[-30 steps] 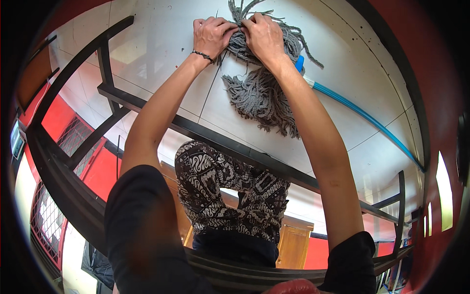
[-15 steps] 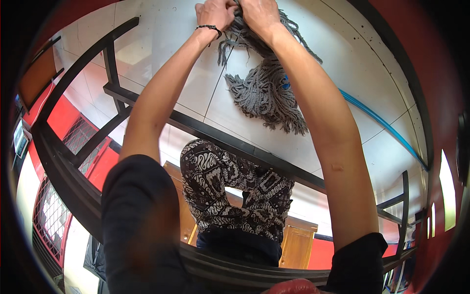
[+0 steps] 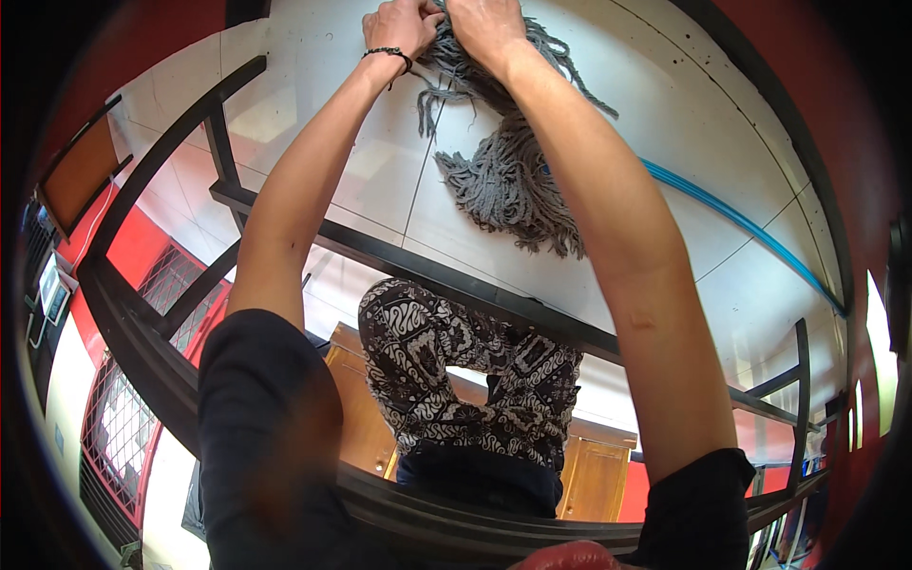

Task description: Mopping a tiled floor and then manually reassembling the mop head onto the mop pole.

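A grey string mop head [image 3: 508, 185] lies spread on the white tiled floor, its strands in two bunches. My left hand [image 3: 404, 28], with a dark braided bracelet at the wrist, has its fingers closed on strands of the far bunch [image 3: 465, 76]. Close beside it, my right hand [image 3: 489, 36] is curled over the same strands, its fingertips partly hidden. A blue mop handle [image 3: 750, 228] runs out from behind my right forearm toward the right. That forearm also covers the place where handle and mop head meet.
A black frame rail [image 3: 446, 275] crosses between me and the mop, with upright parts [image 3: 223, 142] at the left. My legs in patterned trousers [image 3: 418, 370] are below it. Wooden cabinet doors [image 3: 594, 475] and a red mesh gate [image 3: 119, 408] stand around.
Both hands have shifted slightly left and up in the picture, staying at the mop strands. The whole view has turned a little; the near bunch of strands looks unmoved on the floor.
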### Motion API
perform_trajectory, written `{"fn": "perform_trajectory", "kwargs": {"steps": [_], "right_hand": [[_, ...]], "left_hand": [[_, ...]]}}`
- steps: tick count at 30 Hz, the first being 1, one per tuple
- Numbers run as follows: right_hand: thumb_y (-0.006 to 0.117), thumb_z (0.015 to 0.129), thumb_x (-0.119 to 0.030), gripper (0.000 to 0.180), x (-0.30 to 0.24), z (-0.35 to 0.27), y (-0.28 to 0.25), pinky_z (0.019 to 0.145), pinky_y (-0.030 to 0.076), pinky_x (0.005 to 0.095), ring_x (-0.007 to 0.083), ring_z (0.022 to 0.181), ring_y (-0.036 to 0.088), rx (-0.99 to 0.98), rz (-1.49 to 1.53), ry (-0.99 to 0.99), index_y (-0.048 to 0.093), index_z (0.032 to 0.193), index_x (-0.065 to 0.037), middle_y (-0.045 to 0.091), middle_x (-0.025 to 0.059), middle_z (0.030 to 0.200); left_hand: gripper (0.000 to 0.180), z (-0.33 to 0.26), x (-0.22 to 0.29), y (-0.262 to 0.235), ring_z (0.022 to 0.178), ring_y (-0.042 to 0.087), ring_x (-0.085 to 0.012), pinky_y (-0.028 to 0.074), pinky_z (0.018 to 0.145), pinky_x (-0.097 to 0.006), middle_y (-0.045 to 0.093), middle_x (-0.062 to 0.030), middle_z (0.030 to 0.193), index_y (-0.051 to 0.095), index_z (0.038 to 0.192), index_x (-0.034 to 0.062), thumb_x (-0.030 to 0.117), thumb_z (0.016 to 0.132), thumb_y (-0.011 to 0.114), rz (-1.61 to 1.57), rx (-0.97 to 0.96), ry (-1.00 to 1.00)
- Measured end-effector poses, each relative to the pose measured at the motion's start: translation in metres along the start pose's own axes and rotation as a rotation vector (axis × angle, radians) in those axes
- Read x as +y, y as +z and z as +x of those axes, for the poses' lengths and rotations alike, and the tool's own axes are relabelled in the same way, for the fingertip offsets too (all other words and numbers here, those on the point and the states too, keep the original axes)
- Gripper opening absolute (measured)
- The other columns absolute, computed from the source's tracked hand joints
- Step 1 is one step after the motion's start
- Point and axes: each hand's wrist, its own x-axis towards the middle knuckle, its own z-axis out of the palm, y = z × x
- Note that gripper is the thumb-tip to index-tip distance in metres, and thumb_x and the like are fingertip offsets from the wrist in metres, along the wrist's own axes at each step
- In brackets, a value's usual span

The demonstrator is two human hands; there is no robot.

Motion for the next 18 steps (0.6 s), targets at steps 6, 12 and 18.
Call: {"fn": "perform_trajectory", "kwargs": {"steps": [6, 12, 18], "right_hand": [[0.058, 0.085, -0.011, 0.016, 0.004, -0.042, 0.0, 0.085, 0.049, 0.0423, 0.0255, 0.099, 0.067, -0.103, -0.104, -0.242, 0.072, 0.092, -0.008, 0.068, 0.0071, 0.105], [0.059, 0.084, -0.012, 0.02, -0.001, -0.082, 0.004, 0.09, 0.043, 0.0426, 0.0257, 0.104, 0.06, 0.067, -0.079, -0.171, 0.072, 0.098, -0.005, 0.065, 0.0085, 0.103], [0.059, 0.084, -0.012, 0.035, 0.004, -0.083, 0.007, 0.093, 0.041, 0.0449, 0.0271, 0.108, 0.057, 0.18, 0.052, -0.107, 0.064, 0.118, -0.006, 0.064, 0.0105, 0.11]], "left_hand": [[0.014, -0.024, 0.005, 0.004, 0.087, 0.07, -0.0329, 0.047, 0.083, -0.048, 0.073, -0.0128, 0.087, 0.073, 0.091, 0.0147, 0.025, 0.084, 0.067, 0.124, -0.282, 0.048], [0.014, -0.044, 0.002, 0.009, 0.081, 0.07, -0.0319, 0.049, 0.075, -0.045, 0.073, -0.0104, 0.083, 0.073, 0.09, 0.0107, 0.022, 0.085, 0.066, 0.153, -0.133, 0.195], [0.014, 0.001, -0.005, 0.004, 0.08, 0.07, -0.0331, 0.053, 0.075, -0.046, 0.073, -0.0112, 0.083, 0.075, 0.089, 0.0148, 0.025, 0.084, 0.067, 0.033, 0.07, 0.045]]}}
